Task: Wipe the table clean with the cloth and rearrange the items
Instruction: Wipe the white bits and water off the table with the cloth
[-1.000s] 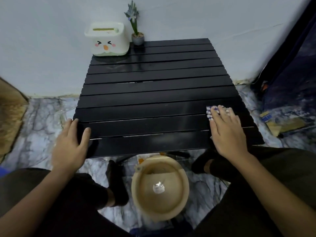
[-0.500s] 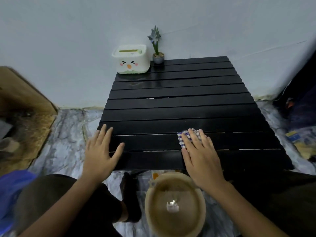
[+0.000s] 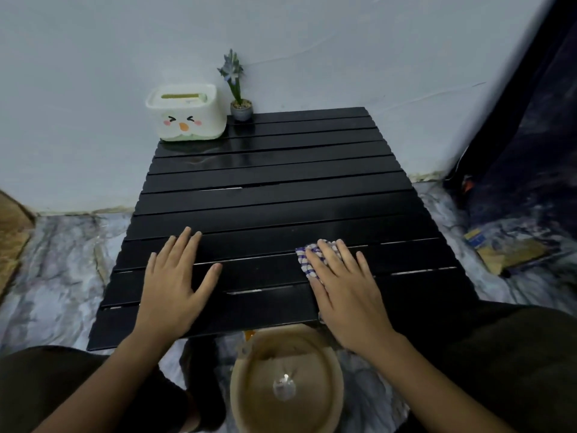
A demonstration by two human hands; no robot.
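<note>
A low black slatted table stands against the wall. My right hand presses flat on a blue-and-white checked cloth near the table's front edge, right of centre; only the cloth's far-left part shows past my fingers. My left hand lies flat with fingers spread on the front left slats, holding nothing. A white tissue box with a cartoon face sits at the back left corner. Beside it stands a small potted flower.
A tan round basin of water sits on the marbled floor between my knees, just below the table's front edge. A dark bag and a yellow-blue packet lie on the floor at right. A wooden edge shows at far left.
My right hand slid the cloth leftward along the front slats, from near the right edge toward the centre. My left hand moved from the left edge further onto the table. The camera view shifted.
</note>
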